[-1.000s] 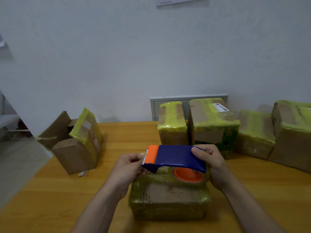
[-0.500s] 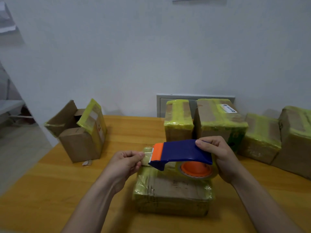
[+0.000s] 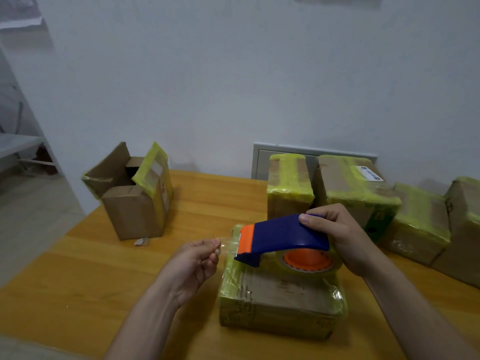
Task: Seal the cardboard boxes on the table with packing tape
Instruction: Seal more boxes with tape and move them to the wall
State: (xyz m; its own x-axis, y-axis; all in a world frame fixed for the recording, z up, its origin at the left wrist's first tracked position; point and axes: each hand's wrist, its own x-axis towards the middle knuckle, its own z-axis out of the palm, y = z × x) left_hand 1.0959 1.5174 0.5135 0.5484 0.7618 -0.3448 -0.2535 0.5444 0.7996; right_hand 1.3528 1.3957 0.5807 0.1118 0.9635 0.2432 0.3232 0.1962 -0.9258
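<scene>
Two hands share one job here. The left hand (image 3: 192, 266) pinches the free end of the clear tape (image 3: 230, 244) between thumb and fingertips (image 3: 214, 246), with the remaining fingers loosely curled. A short strip runs from that pinch to the orange cutter end of the blue tape dispenser (image 3: 285, 236). The right hand (image 3: 342, 237) wraps the dispenser's rear, thumb on top and fingers curled underneath beside the orange-cored roll (image 3: 307, 259).

To do this step well, it seems best to draw the strip out straight and level. Pinching only its very tip should stop it folding onto itself. That end can then go down over the box's left edge before the dispenser travels across.

The dispenser sits over a flat cardboard box (image 3: 280, 302), already banded in yellow-green tape; whether the two touch cannot be told. The box lies on the wooden table (image 3: 91, 268), near the person. Four taped boxes (image 3: 288, 188) stand behind it by the wall. Well apart at far left sits an open box (image 3: 135, 203), flaps up, not yet sealed.
</scene>
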